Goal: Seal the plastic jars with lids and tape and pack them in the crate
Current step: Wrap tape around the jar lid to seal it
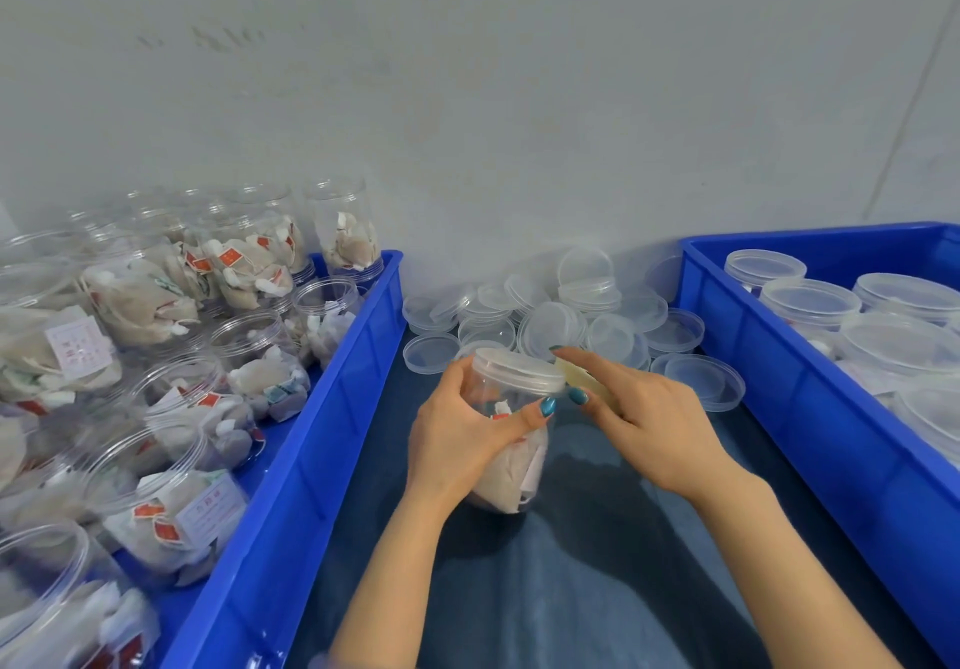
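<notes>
Nearby, blurred white labels (79, 346) inside open jars (262, 372).

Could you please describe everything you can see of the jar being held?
The jar is clear plastic, upright with a slight tilt, capped with a translucent lid and holding beige sachets. The left hand grips its side; the right hand pinches a yellowish tape strip at the lid's rim. Beneath it lies dark blue cloth.
</notes>
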Motion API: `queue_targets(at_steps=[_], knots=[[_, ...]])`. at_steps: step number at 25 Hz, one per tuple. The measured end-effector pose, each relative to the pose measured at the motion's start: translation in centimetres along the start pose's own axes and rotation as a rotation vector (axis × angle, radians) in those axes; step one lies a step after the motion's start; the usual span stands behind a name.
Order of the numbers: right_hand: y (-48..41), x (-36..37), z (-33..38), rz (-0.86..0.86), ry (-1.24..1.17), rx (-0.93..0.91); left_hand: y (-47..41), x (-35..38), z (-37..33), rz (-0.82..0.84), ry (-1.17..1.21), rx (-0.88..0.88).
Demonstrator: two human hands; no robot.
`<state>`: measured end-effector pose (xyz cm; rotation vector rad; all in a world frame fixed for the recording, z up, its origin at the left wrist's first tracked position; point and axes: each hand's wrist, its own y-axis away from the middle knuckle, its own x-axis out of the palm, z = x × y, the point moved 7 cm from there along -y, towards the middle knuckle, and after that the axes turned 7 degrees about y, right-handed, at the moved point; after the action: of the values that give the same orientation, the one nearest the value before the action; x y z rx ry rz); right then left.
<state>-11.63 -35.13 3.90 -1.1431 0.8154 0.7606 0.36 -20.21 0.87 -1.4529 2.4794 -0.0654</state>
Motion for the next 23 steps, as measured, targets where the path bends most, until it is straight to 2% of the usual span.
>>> queue_targets(at_steps=[3, 8, 13, 17, 19, 21, 23], knots=[[0.1, 0.3, -1.8, 0.059, -0.042, 0.074, 0.2, 0.6, -0.2, 0.108, 0.245, -0.021], [0.1, 0.5, -2.7, 0.189, -0.183, 0.115, 0.6, 0.9, -0.7, 0.253, 0.322, -0.036], [-0.1, -0.3, -0.8, 0.097, -0.190, 0.016, 1.1, 2.2, -0.7, 0.425, 0.384, -0.053], [-0.2, 0.0, -0.6, 0.131, -0.159, 0.023, 0.7, 2.5, -1.1, 0.394, 0.170, 0.026], [-0.1, 0.1, -0.5, 0.132, -0.117, 0.022, 0.8, 1.8, -1.6, 0.289, 0.106, 0.075], [-0.2, -0.2, -0.4, 0.103, -0.031, 0.000, 0.8, 0.6, -2.4, 0.173, -0.062, 0.163], [-0.1, -0.4, 0.2, 0.066, 0.106, -0.041, 0.6, 0.0, -3.0, 0.125, -0.262, 0.210]])
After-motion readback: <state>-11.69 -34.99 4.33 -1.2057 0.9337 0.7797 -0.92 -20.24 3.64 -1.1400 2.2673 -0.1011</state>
